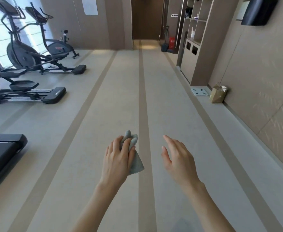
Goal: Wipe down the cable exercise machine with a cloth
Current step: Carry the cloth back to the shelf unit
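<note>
My left hand (118, 159) grips a crumpled pale grey-green cloth (134, 158), with part of the cloth bunched above the fingers and a corner hanging below the palm. My right hand (177, 156) is held out beside it, fingers straight and relaxed, holding nothing. Both hands hover over a beige gym floor with darker stripes. No cable exercise machine is in view.
Two black elliptical trainers (28, 54) and an exercise bike (62, 46) stand at the left by the window. A treadmill end (3, 148) sits at the left edge. At the right are a shelf unit (196, 39), a scale (200, 92) and a paper bag (218, 94). A doorway (147, 19) lies ahead.
</note>
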Tool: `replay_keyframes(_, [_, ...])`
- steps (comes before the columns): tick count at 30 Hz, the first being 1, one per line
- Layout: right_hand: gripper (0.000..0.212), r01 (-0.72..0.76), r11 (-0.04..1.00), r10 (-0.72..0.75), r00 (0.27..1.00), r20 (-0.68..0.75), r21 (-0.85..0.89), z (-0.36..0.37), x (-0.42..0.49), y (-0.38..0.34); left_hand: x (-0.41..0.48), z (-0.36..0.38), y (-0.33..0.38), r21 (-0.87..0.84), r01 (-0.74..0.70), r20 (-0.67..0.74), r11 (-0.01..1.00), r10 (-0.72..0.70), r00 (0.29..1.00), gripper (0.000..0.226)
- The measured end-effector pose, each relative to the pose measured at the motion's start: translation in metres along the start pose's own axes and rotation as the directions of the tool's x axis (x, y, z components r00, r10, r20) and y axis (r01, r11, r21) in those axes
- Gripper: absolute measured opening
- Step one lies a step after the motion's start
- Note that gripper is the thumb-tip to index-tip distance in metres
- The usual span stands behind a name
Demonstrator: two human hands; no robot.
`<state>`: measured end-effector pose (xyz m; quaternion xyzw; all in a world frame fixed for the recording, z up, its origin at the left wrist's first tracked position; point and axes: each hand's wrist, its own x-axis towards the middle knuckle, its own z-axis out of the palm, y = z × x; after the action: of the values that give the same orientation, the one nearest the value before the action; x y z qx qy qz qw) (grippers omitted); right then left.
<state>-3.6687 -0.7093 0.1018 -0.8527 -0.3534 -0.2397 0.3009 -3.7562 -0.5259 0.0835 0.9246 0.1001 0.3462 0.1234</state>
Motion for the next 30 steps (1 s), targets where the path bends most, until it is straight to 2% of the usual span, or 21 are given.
replay_keyframes(5, [0.042,0.029,0.999,-0.030,0.999,0.018,0.015,0.061,0.120,0.053,0.111,0.057,-0.037,0.029,0.029,-0.010,0.999,-0.029,1.000,0.045])
replay_keyframes(8, [0.043,0.028,0.999,-0.028,0.999,0.015,0.035,0.098,0.176,0.080,0.160,0.092,-0.062,0.024,0.043,-0.016,0.999,-0.043,0.999,0.039])
replay_keyframes(19, [0.043,0.042,0.998,-0.042,0.999,0.012,0.042,0.262,0.404,0.196,0.379,0.257,-0.187,0.005,0.059,0.094,0.998,-0.060,0.994,0.048])
replay_keyframes(24, [0.043,0.050,0.999,-0.049,0.999,-0.016,0.011,0.318,0.528,0.242,0.497,0.329,-0.246,0.055,-0.011,0.214,0.998,-0.001,0.977,0.067])
replay_keyframes(30, [0.043,0.034,0.999,-0.033,0.999,-0.026,0.002,0.387,0.635,0.292,0.616,0.394,-0.298,0.057,-0.005,0.234,0.998,-0.009,0.972,0.062])
